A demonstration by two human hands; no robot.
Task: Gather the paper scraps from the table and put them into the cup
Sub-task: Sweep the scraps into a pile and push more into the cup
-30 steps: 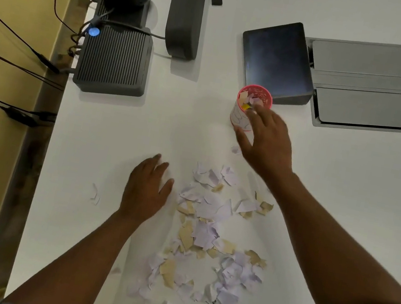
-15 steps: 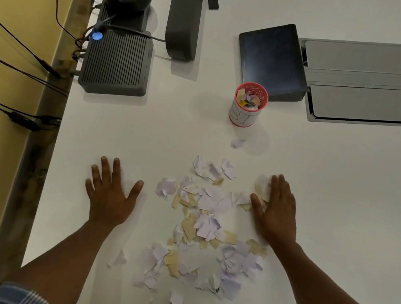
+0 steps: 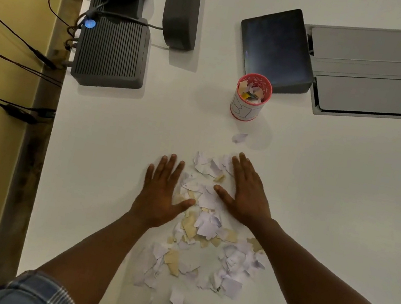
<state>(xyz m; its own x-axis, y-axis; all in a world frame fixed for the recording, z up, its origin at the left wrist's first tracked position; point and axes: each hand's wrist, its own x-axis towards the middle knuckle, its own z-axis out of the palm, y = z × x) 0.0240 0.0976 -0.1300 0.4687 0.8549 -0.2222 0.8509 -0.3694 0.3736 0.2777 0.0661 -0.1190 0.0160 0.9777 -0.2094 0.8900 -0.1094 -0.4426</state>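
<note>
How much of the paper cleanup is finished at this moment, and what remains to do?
Done: the cup already holds some scraps. In hand: the left hand and right hand lie flat and open on either side of the pile of scraps, apparently herding it together. Left: most of the pile, plus a lone scrap near the cup.

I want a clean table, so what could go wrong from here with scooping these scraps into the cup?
1. The cup looks nearly full, so another handful may spill over its rim.
2. Flat left hand and right hand bracket only the far end of the paper scraps; nearer pieces could be missed.
3. The stray scrap by the cup is easily overlooked.
</note>
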